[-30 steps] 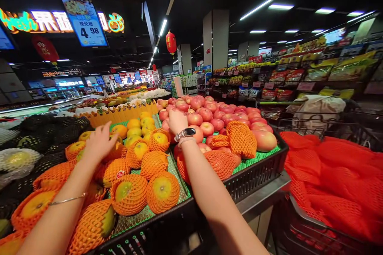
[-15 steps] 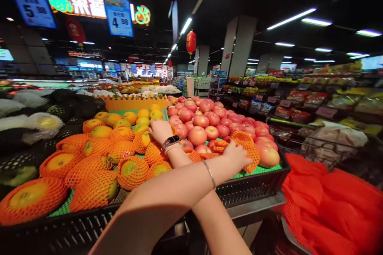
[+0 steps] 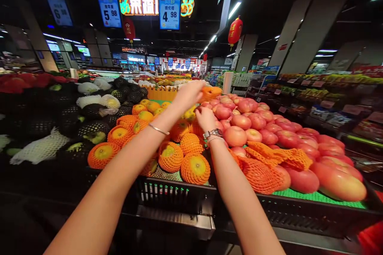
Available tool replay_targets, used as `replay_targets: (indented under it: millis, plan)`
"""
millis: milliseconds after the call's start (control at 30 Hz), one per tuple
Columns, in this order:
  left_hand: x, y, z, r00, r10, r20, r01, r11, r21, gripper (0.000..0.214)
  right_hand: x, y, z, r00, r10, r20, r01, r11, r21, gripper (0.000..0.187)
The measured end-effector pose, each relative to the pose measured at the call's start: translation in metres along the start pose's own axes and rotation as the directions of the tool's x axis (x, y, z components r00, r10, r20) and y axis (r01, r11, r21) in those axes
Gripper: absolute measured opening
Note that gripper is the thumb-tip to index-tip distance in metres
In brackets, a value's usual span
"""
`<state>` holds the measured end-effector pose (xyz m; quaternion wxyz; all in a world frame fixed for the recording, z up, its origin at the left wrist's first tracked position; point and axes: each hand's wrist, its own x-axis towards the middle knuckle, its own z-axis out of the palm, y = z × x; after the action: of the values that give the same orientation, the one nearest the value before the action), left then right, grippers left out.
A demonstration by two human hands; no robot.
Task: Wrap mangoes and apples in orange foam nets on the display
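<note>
My left hand (image 3: 191, 92), with a thin bangle at the wrist, is raised over the back of the oranges. Its fingers are closed on an orange foam net (image 3: 212, 93); whether fruit sits inside it I cannot tell. Just below and to the right is my right hand (image 3: 206, 118), wearing a watch. Its fingers curl down between the oranges and the apples, and what they grip is hidden. A yellow-green orange (image 3: 189, 114) lies beside those fingertips. Netted oranges (image 3: 195, 168) fill the tray under my arms. Loose orange nets (image 3: 263, 173) lie over the front apples (image 3: 235, 136).
A black slatted crate edge (image 3: 179, 191) runs along the front. To the left are dark netted fruits (image 3: 94, 129) and white foam nets (image 3: 42, 147). Packaged goods on shelves (image 3: 326, 105) line the right. Price signs (image 3: 169, 6) and a red lantern (image 3: 235, 32) hang above.
My crossed arms have uncrossed. My left hand has moved from the front apples up and left with a net; my right hand stays near the orange-apple border. The view has turned left.
</note>
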<state>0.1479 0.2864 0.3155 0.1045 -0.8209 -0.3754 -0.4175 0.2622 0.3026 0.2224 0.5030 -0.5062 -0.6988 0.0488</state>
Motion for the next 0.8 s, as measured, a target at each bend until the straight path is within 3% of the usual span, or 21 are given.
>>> replay_targets:
  millis: [100,200,300,367,433,467,533,600,700,800]
  plan:
    - [-0.026,-0.059,-0.031,0.974,-0.214,-0.08,0.215,0.977,0.004,0.003,0.003,0.0,0.0,0.99,0.056,-0.129,-0.052,0.998,0.03,0.018]
    - [-0.063,-0.098,-0.039,0.907,-0.39,-0.159,0.378,0.921,-0.099,0.004,0.0,-0.01,0.001,0.98,-0.037,-0.198,0.072,0.982,0.174,0.021]
    - [-0.089,-0.114,-0.029,0.9,-0.426,-0.095,0.414,0.902,-0.123,0.005,-0.01,-0.027,0.006,0.943,-0.299,-0.15,0.325,0.922,0.209,0.024]
    - [-0.097,-0.114,-0.019,0.922,-0.387,-0.026,0.376,0.908,-0.183,0.011,-0.017,-0.037,0.012,0.861,-0.504,-0.06,0.507,0.844,0.175,0.026]
    - [-0.099,-0.109,-0.012,0.941,-0.337,0.02,0.324,0.885,-0.334,0.025,-0.021,-0.042,0.018,0.823,-0.567,-0.039,0.566,0.811,0.149,0.025]
    - [-0.099,-0.106,-0.01,0.947,-0.32,0.036,0.306,0.858,-0.412,0.032,-0.022,-0.041,0.021,0.849,-0.522,-0.081,0.529,0.836,0.149,0.026]
    - [-0.098,-0.099,-0.008,0.957,-0.283,0.065,0.275,0.812,-0.515,0.044,-0.019,-0.036,0.026,0.933,-0.307,-0.187,0.345,0.91,0.231,0.037]
    - [-0.099,-0.094,-0.006,0.965,-0.251,0.072,0.248,0.792,-0.557,0.053,-0.014,-0.03,0.028,0.982,-0.064,-0.179,0.132,0.907,0.399,0.045]
    - [-0.101,-0.094,-0.003,0.968,-0.234,0.087,0.238,0.765,-0.599,0.057,-0.01,-0.028,0.028,0.996,0.069,-0.051,-0.024,0.796,0.605,0.038]
    - [-0.102,-0.1,0.003,0.947,-0.306,0.102,0.303,0.738,-0.603,0.054,-0.012,-0.035,0.024,0.993,0.115,0.02,-0.081,0.556,0.827,0.036]
